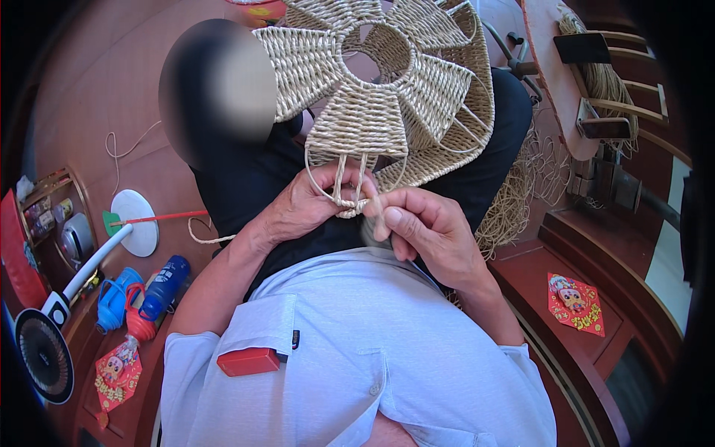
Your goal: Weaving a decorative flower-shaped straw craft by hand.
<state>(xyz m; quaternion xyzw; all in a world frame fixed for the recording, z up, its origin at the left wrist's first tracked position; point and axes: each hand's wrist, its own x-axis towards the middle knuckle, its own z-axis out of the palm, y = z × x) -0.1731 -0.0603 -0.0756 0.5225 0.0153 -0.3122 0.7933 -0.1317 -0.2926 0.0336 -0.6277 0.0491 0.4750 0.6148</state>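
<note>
A woven straw piece (339,123) with petal-shaped panels around a round opening lies over my lap. Its nearest panel ends in bare frame loops, with two upright strands and a short wrapped length of straw cord (354,211). My left hand (316,197) is closed on this panel's frame, with fingers behind the strands. At the right end of the wrapping, my right hand (421,227) pinches, thumb against forefinger, close to my left fingertips. A pale, blurred strand shows at those fingers; it looks like the straw cord's end.
Loose straw cord (510,201) lies heaped on the floor at right. A stool-like board (555,82) and a wooden chair (625,108) stand beyond it. At left are a fan (45,354), a white round base (138,223), a blue bottle (165,287) and a wooden tray (56,182).
</note>
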